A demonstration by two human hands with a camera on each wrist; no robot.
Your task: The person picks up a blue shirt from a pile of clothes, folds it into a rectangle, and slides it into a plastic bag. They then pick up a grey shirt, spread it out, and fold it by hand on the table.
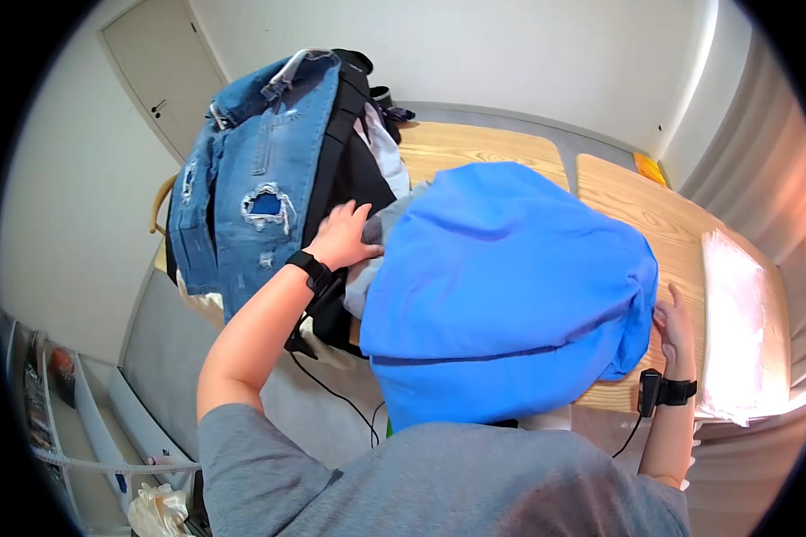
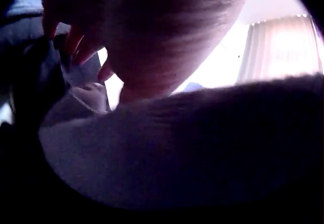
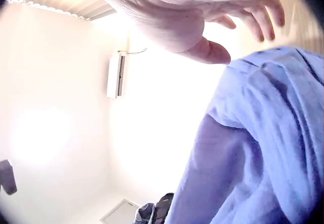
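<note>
A large blue cloth garment [image 1: 510, 268] lies bunched across the front of the wooden table, wide and puffed up. At its left side my left hand [image 1: 340, 237] rests by a grey cloth [image 1: 364, 277], fingers spread and loosely bent. In the left wrist view that hand [image 2: 81, 36] is dark, its fingers pointing down with gaps between them. My right hand [image 1: 676, 327] is by the right edge of the blue garment. The right wrist view shows its fingers [image 3: 253, 24] extended and the thumb apart, close over the blue folds [image 3: 273, 112].
To the left, ripped blue jeans [image 1: 269, 170] hang over a tall pile with black clothing [image 1: 354, 170]. A stack of clear plastic sheets or bags [image 1: 733, 327] lies at the right on the wooden table [image 1: 636, 192]. A shelf rack [image 1: 98, 412] stands lower left.
</note>
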